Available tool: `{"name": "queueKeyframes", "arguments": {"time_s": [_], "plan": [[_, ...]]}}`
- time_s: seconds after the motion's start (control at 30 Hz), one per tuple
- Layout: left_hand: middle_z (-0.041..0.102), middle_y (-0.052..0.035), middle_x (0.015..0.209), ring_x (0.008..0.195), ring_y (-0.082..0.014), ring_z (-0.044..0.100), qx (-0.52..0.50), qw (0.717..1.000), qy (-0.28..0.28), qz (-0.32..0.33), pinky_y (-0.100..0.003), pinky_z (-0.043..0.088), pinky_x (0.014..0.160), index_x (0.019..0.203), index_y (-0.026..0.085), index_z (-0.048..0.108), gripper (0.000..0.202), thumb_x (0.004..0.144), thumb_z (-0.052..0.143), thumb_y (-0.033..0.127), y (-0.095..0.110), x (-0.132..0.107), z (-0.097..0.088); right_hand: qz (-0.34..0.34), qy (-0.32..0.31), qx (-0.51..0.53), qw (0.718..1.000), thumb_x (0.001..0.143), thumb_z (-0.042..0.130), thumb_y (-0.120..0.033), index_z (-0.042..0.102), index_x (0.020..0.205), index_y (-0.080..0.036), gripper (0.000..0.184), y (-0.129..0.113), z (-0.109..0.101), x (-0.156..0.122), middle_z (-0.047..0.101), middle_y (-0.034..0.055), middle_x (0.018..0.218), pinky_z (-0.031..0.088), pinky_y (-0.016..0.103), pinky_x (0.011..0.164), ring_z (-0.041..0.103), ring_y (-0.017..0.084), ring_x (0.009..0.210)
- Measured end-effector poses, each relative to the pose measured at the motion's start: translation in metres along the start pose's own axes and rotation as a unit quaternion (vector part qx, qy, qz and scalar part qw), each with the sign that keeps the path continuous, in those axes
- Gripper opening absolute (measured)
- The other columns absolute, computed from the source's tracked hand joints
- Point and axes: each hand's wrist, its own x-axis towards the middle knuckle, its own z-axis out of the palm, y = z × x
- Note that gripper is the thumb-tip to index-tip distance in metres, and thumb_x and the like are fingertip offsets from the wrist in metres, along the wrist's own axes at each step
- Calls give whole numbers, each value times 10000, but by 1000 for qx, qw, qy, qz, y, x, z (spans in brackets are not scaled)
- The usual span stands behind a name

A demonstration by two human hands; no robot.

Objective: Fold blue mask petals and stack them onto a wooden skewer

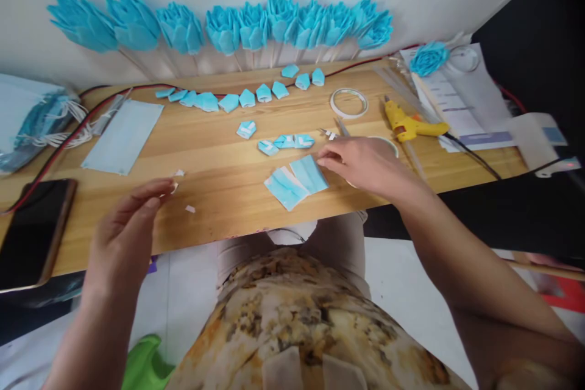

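My left hand (130,219) is over the left part of the table, thumb and forefinger pinched on a small white paper scrap (175,186). More white scraps (190,209) lie beside its fingertips. My right hand (363,161) is closed, its fingertips at the upper right edge of two blue rectangular pieces (309,174); what it holds, if anything, is hidden. Just behind them are several folded blue petals with white strips (286,141). Scissors (342,127) and a second tape roll (392,145) are partly covered by my right hand.
Folded blue petals (247,98) form a row farther back. Blue flowers (222,30) on stems lean against the wall. A tape roll (348,103) and a yellow glue gun (406,122) lie right; a blue sheet (123,137) and a phone (34,231) left. A red-black cable (61,146) crosses the table.
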Motion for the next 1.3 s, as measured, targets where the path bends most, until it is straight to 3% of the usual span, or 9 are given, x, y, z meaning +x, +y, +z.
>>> {"name": "queueKeyframes", "arguments": {"time_s": [0.07,0.13,0.3,0.47,0.6,0.77,1.03,1.17,1.3], "plan": [[769,65,1133,1186,-225,611,108,989,73,71,-353,511,963,1104,296,780,223,954,640,209,5,-4,8,-2,3,-3,1000,963,573,-336,759,952,-234,213,3,0,-4,795,50,944,334,324,606,692,226,810],[780,26,1025,1047,-232,662,162,975,75,130,-383,504,957,1046,287,795,167,941,666,270,10,-6,27,2,-1,-4,1000,976,564,-351,756,952,-220,234,5,0,-7,790,66,938,333,325,611,688,229,809],[780,-71,977,925,-231,697,244,929,-106,258,-331,512,847,1007,245,805,162,916,671,239,26,4,90,-1,-9,-11,1000,999,546,-407,734,970,-203,278,1,7,-8,775,95,974,335,323,629,680,240,827],[773,-117,1051,967,-267,696,336,827,-313,326,-375,513,843,1099,225,773,240,975,573,274,37,19,138,0,-7,0,1000,969,620,-396,705,971,-196,217,-6,16,-6,765,88,955,364,328,664,677,249,854],[766,-126,1028,935,-272,681,396,756,-376,361,-391,504,832,1110,203,750,287,1010,497,292,33,26,156,-57,70,18,996,979,591,-338,698,947,-182,192,4,24,-12,756,100,952,435,373,773,669,272,914],[757,-151,1060,949,-291,671,386,759,-384,358,-418,485,845,1101,184,749,313,1021,468,298,29,33,156,-36,167,39,984,1000,515,-286,685,1166,-162,268,38,31,-34,725,142,1171,479,480,950,644,329,1092],[736,-116,1035,1015,-307,618,332,834,-309,313,-445,407,971,1009,242,774,224,960,562,294,45,87,152,-11,149,67,987,943,596,-318,552,1417,-196,492,72,42,-55,608,165,1407,467,550,1100,565,347,1317],[710,-119,1003,1011,-320,604,442,805,-233,322,-433,416,941,1069,221,753,227,920,597,293,46,126,157,10,180,86,980,939,578,-272,563,1409,-197,476,70,55,-47,628,168,1391,487,544,1075,589,342,1300],[695,-141,1084,1058,-330,597,541,747,-221,317,-436,434,933,1148,180,719,283,915,602,290,44,140,167,24,220,76,972,944,569,-253,600,1367,-204,427,67,62,-39,654,152,1367,504,528,1045,612,337,1271]]}}
